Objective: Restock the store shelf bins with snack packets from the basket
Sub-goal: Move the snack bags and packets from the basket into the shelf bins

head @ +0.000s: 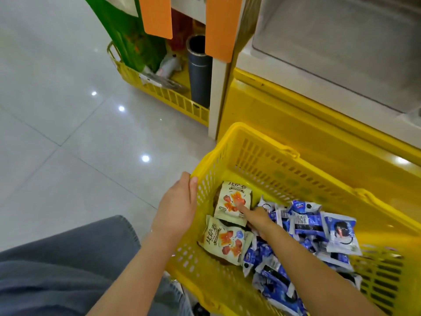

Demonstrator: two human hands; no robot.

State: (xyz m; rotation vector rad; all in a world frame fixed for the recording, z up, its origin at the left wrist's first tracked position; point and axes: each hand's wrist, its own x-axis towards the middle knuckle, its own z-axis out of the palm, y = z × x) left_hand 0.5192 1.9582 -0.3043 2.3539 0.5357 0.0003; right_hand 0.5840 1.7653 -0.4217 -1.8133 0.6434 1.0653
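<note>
A grey trouser leg fills the near left. In the yellow basket, blue-and-white snack packets heap at right, two cream packets at left. The right hand reaches in — forefinger extended onto the farther cream packet. The left hand clasps the basket's left rim. Beyond stands the yellow-based shelf unit — its clear bin far right.

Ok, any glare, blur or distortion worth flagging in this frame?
Head view: ceiling lights glare as white spots on the floor tiles; wide-angle bending tilts the shelf; the blue packets look slightly smeared; basket and both hands, left and right, are evenly lit.
</note>
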